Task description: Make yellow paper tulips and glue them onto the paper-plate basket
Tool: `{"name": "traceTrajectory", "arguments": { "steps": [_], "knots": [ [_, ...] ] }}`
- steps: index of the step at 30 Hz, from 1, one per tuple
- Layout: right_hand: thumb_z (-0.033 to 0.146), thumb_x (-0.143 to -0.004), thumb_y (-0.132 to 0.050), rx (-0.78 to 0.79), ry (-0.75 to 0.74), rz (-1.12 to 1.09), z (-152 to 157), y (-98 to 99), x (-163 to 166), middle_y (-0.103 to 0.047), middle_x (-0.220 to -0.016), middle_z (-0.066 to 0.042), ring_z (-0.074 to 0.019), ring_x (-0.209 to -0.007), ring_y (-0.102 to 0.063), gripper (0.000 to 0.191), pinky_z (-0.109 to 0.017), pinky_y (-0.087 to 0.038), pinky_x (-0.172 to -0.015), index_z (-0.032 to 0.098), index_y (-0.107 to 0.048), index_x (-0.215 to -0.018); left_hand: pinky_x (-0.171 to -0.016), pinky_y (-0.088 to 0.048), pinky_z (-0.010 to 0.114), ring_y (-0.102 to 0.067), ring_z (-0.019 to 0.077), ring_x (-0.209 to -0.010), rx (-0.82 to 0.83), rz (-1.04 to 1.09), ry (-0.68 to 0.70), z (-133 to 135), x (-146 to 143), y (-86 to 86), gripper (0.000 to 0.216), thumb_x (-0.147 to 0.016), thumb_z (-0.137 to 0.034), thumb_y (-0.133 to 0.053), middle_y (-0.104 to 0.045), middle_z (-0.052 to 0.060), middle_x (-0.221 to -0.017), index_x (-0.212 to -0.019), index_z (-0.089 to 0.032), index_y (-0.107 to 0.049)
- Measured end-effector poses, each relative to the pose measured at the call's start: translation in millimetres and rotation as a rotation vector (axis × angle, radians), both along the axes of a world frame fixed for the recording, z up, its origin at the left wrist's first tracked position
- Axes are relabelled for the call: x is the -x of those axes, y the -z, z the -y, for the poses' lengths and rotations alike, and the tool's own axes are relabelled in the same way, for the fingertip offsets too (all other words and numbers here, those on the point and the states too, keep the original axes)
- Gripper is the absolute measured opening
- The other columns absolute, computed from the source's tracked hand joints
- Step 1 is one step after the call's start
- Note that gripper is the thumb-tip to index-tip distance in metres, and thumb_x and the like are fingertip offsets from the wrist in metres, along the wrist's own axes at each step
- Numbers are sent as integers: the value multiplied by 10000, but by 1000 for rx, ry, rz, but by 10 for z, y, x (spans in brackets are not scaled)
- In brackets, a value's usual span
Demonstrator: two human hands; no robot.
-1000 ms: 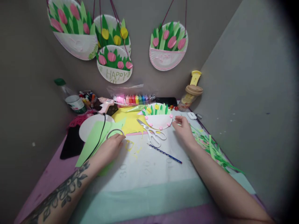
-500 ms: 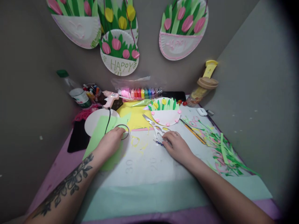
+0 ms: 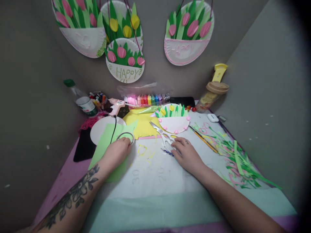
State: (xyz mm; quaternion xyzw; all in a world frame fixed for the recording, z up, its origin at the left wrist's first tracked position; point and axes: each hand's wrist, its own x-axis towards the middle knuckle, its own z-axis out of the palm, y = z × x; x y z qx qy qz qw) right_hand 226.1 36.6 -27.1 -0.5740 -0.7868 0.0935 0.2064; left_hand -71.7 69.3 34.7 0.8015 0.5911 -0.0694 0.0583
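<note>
My left hand [image 3: 119,149] is closed at the near edge of a thin grey ring, which looks like a roll of tape [image 3: 133,138]. The ring is over light green paper [image 3: 104,140]; my fingertips are partly hidden. My right hand [image 3: 186,150] rests low over the mat, fingers loosely bent and thumb apart. Its fingertips are at the white handles of a pair of scissors [image 3: 161,132], which lie with the blades slightly parted. By my right thumb is a small dark blue patterned item [image 3: 167,152]. Behind the scissors lies a paper-plate basket [image 3: 173,124] with paper tulips.
A white plate [image 3: 96,129], a pink glue gun [image 3: 117,107] and yellow paper [image 3: 143,121] lie behind my hands. Paper scraps [image 3: 239,165] and pencils [image 3: 205,139] are at right. A bottle [image 3: 84,103] and a lidded cup [image 3: 212,97] stand at the back.
The view has tilted up a little, so everything sits slightly lower. My left hand and the ring have shifted slightly; the right hand stays by the scissors handles.
</note>
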Motion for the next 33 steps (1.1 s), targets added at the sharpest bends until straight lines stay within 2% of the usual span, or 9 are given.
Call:
{"name": "traceTrajectory", "arguments": {
  "steps": [3, 9, 14, 17, 20, 23, 26, 30, 33],
  "knots": [
    [228, -843, -536, 17, 9, 4, 9, -7, 5, -543, -1154, -141, -278, -1090, -511, 200, -431, -431, -945, 161, -627, -1008, -664, -408, 312, -607, 224, -771, -77, 25, -57, -47, 111, 2, 228, -886, -271, -359, -621, 92, -863, -830, -166, -553],
    [260, -861, -516, 79, 56, 27, -10, -69, 26, -563, -1140, -122, -256, -1037, -541, 181, -386, -432, -901, 168, -604, -990, -678, -416, 320, -603, 228, -761, -62, 138, -74, -117, 206, 30, 225, -868, -275, -364, -628, 97, -866, -840, -170, -561],
    [309, -869, -501, 119, 184, 79, -117, -137, 77, -623, -988, -104, -260, -952, -572, 199, -344, -431, -763, 164, -572, -986, -714, -423, 302, -607, 224, -810, -193, 196, -124, -153, 340, -175, 303, -869, -306, -318, -655, 83, -868, -859, -182, -594],
    [360, -837, -548, 135, 181, 115, -154, -153, 92, -632, -979, -108, -273, -936, -579, 249, -330, -413, -705, 176, -560, -1005, -718, -420, 296, -615, 231, -826, -258, 120, -201, -169, 474, -285, 301, -855, -299, -334, -673, 85, -876, -854, -190, -615],
    [338, -804, -590, 130, 144, 124, -151, -151, 81, -636, -982, -104, -268, -924, -584, 264, -313, -398, -679, 191, -545, -1017, -691, -418, 299, -622, 239, -814, -258, 46, -254, -172, 504, -322, 292, -854, -286, -343, -677, 96, -876, -847, -188, -617],
    [282, -790, -592, 121, 133, 86, -139, -157, 63, -643, -962, -91, -243, -893, -590, 225, -290, -382, -658, 200, -533, -991, -692, -426, 304, -627, 245, -816, -190, 73, -208, -173, 346, -278, 299, -865, -291, -344, -673, 110, -870, -860, -177, -621],
    [303, -771, -590, 185, 169, -40, -123, -187, 46, -632, -848, -44, -204, -757, -582, 198, -267, -357, -589, 213, -503, -924, -752, -445, 312, -630, 236, -872, -96, 194, -116, -211, 62, -159, 295, -864, -267, -355, -682, 103, -943, -963, -176, -618],
    [346, -738, -604, 291, 156, -370, -84, -251, -31, -553, -697, 30, -151, -621, -524, 205, -246, -360, -550, 230, -451, -810, -929, -414, 342, -555, 257, -1108, -98, 283, -38, -435, -272, 27, 411, -821, -247, -446, -585, 159, -1212, -1208, -123, -510],
    [359, -723, -617, 220, 144, -677, -63, -333, -179, -553, -754, 12, -148, -665, -535, 236, -253, -402, -582, 226, -433, -788, -995, -369, 375, -485, 305, -1206, -120, 316, -78, -705, -406, 112, 572, -768, -269, -538, -519, 228, -1280, -1285, -51, -426]
  ]
}}
